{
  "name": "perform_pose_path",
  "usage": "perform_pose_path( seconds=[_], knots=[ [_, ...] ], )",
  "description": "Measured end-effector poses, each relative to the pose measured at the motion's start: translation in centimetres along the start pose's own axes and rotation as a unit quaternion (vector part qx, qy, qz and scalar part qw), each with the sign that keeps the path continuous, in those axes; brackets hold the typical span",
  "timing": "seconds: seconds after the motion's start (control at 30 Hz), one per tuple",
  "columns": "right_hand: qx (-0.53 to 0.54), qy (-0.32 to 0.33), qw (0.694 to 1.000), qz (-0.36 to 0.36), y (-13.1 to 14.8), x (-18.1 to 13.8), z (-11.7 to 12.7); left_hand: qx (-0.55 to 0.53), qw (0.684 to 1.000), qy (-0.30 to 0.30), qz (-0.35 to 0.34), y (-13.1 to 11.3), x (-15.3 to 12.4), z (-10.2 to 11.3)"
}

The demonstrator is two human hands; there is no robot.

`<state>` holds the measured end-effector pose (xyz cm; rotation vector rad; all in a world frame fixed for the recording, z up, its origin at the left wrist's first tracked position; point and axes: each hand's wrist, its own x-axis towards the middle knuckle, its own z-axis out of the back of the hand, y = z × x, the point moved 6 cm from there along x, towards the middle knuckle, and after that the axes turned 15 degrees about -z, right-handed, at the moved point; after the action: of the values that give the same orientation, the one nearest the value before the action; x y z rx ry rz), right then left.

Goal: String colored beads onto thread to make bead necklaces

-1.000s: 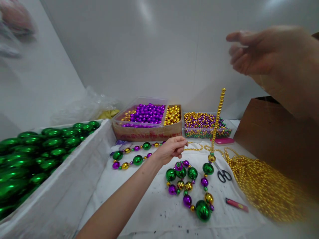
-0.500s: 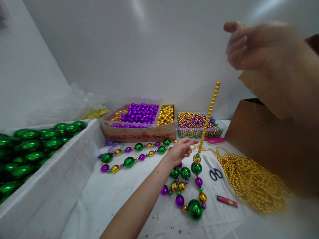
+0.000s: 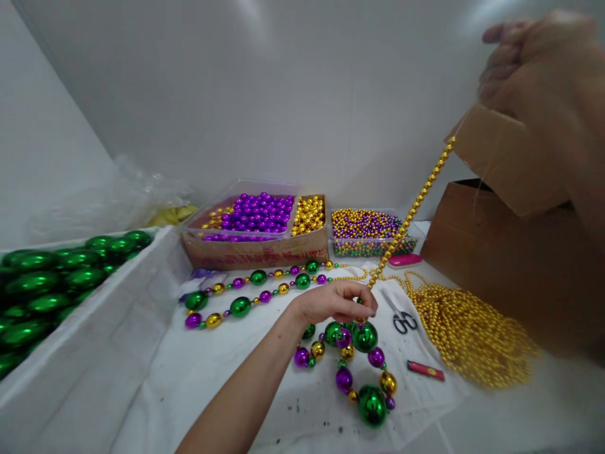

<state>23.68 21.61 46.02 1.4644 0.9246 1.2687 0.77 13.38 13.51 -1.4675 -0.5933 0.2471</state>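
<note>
Gold beads (image 3: 416, 205) make a slanted line between the two hands. The left hand (image 3: 347, 302) is low, near the middle, with its thumb and fingers pinched together at the bottom end of the line. The right hand (image 3: 534, 69) is high up on the other side and looks blurry. Its fingers are curled in, holding a thin thread (image 3: 464, 124) that comes out of the top bead. Just under the left hand, a chain of big shiny balls (image 3: 372, 405), green, purple and gold, lies curled on the white cloth (image 3: 227, 391). Black-handled scissors (image 3: 404, 322) and a red lighter (image 3: 425, 371) lie to the right of the chain, near a big gold pile (image 3: 472, 334).
</note>
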Motion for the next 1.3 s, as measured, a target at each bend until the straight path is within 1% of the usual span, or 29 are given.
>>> perform_pose_path(
  seconds=[0.07, 0.1, 0.17, 0.2, 0.23, 0.27, 0.33, 0.4, 0.43, 0.5, 0.57, 0.67, 0.73, 0.8, 0.87, 0.93, 1.0, 1.07, 1.13, 1.2, 1.23, 1.3],
  knots=[
    [0.034, -0.038, 0.998, -0.044, -1.1, 0.2, 0.5, -0.002, 1.0, -0.011, 0.014, 0.3, -0.7, 0.5],
    [0.044, -0.042, 0.997, -0.05, -1.4, 0.1, 0.5, 0.0, 1.0, -0.016, 0.017, 0.5, -1.1, 0.7],
    [0.044, -0.014, 0.997, -0.054, -1.9, -0.1, -0.1, 0.015, 0.999, -0.027, 0.028, 1.2, -2.1, 1.3],
    [0.037, 0.005, 0.998, -0.058, -2.2, -0.3, -0.6, 0.025, 0.998, -0.042, 0.035, 1.7, -2.7, 1.8],
    [0.026, 0.033, 0.997, -0.063, -2.4, -0.6, -1.2, 0.035, 0.996, -0.067, 0.043, 2.2, -3.4, 2.4],
    [0.016, 0.071, 0.995, -0.073, -2.8, -1.1, -2.0, 0.044, 0.992, -0.108, 0.048, 2.5, -4.0, 3.3],
    [0.005, 0.163, 0.982, -0.096, -3.7, -2.3, -3.7, 0.049, 0.973, -0.221, 0.036, 2.7, -5.1, 5.5],
    [0.009, 0.24, 0.963, -0.121, -5.0, -3.4, -5.5, 0.043, 0.948, -0.315, -0.01, 1.9, -5.4, 7.3],
    [0.01, 0.262, 0.956, -0.133, -5.7, -3.8, -6.3, 0.038, 0.937, -0.345, -0.038, 1.1, -5.1, 7.9],
    [0.003, 0.276, 0.948, -0.156, -7.3, -4.2, -7.6, 0.025, 0.918, -0.384, -0.094, -1.1, -3.6, 8.8],
    [-0.01, 0.283, 0.943, -0.177, -8.9, -4.4, -9.1, 0.009, 0.905, -0.403, -0.137, -3.4, -1.3, 9.3],
    [-0.01, 0.287, 0.936, -0.204, -10.6, -4.4, -11.3, -0.019, 0.903, -0.389, -0.179, -6.5, 2.9, 9.5],
    [-0.003, 0.283, 0.936, -0.21, -11.0, -4.3, -12.5, -0.032, 0.911, -0.359, -0.199, -7.9, 5.4, 9.3],
    [0.004, 0.275, 0.939, -0.206, -11.0, -4.0, -13.3, -0.038, 0.924, -0.319, -0.208, -8.7, 7.0, 8.8],
    [0.01, 0.263, 0.944, -0.199, -10.9, -3.5, -13.1, -0.041, 0.938, -0.277, -0.207, -8.9, 7.5, 8.4],
    [0.016, 0.244, 0.95, -0.193, -11.3, -3.0, -11.9, -0.033, 0.947, -0.252, -0.195, -8.7, 6.9, 8.3],
    [0.014, 0.22, 0.956, -0.194, -12.6, -2.8, -9.8, -0.016, 0.951, -0.255, -0.174, -8.1, 5.5, 8.6],
    [-0.004, 0.201, 0.957, -0.211, -15.1, -3.3, -7.5, 0.01, 0.951, -0.273, -0.147, -7.3, 3.8, 9.1],
    [-0.051, 0.199, 0.947, -0.248, -18.6, -4.6, -5.6, 0.039, 0.951, -0.281, -0.122, -6.4, 2.4, 9.5],
    [-0.127, 0.211, 0.926, -0.287, -22.3, -6.4, -4.7, 0.069, 0.952, -0.282, -0.101, -5.6, 1.4, 9.7],
    [-0.16, 0.213, 0.919, -0.292, -23.6, -7.3, -4.6, 0.082, 0.951, -0.282, -0.093, -5.2, 1.1, 9.7],
    [-0.194, 0.21, 0.916, -0.281, -25.2, -8.8, -5.2, 0.097, 0.951, -0.281, -0.081, -4.5, 0.8, 9.6]
  ],
)
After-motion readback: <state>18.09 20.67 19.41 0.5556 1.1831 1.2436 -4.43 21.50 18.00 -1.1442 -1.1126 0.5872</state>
